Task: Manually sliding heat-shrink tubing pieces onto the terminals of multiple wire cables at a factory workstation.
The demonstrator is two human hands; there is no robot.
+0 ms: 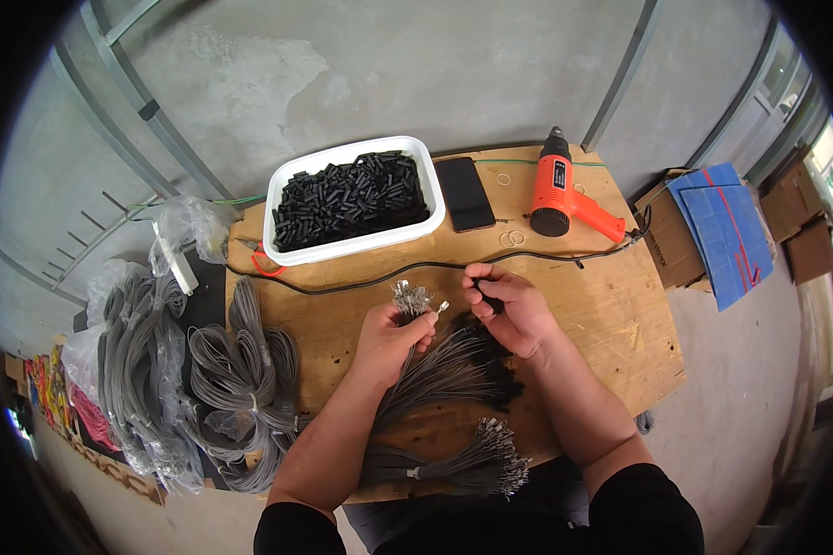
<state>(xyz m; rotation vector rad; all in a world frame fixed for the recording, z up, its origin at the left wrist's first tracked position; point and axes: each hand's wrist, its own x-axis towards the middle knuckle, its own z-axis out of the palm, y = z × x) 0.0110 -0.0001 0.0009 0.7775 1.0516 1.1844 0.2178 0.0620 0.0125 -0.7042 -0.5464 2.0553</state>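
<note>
My left hand [391,337] grips a bundle of thin grey cables [440,368] with metal terminal ends [411,297] sticking up above my fingers. My right hand [511,307] pinches a small black tube piece [484,294] just right of those ends, with one cable tip between the hands. The bundle fans down toward me over the wooden board [611,314]. Several of its cables carry black sleeves near my right wrist.
A white tray [282,199] of black tube pieces stands at the board's back, with a dark phone [465,192] and an orange heat gun [565,196] to its right. A tied cable bundle [453,462] lies near me. Grey cable coils [241,388] pile up left. Cardboard boxes [703,231] sit right.
</note>
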